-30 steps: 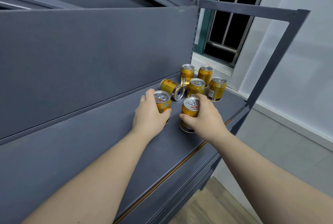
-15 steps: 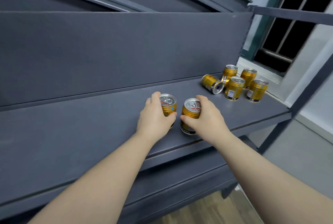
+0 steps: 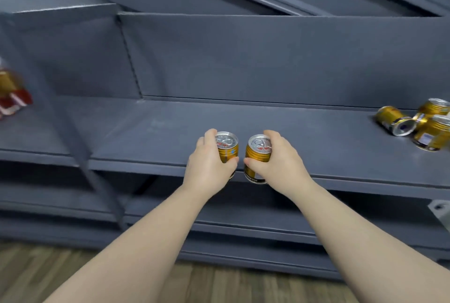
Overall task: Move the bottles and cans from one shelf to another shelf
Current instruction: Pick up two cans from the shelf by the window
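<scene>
My left hand [image 3: 209, 165] grips a small gold can [image 3: 227, 145] with a silver pull-tab top, held upright. My right hand [image 3: 280, 161] grips a second gold can [image 3: 257, 156], also upright. Both cans hang side by side over the front edge of the dark grey shelf [image 3: 341, 147], a little apart from each other. At the far right of that shelf stand more gold cans [image 3: 433, 132], and one gold can [image 3: 395, 121] lies on its side beside them.
A grey upright post [image 3: 73, 129] divides this bay from the bay to the left. On the left bay's shelf, blurred gold and red packages [image 3: 12, 93] show at the frame edge. Lower shelves run below, with wooden floor [image 3: 36, 273] beneath.
Both hands have carried their cans leftward along the shelf to its front edge. The view has swung left, so the remaining cans now sit at the far right.
</scene>
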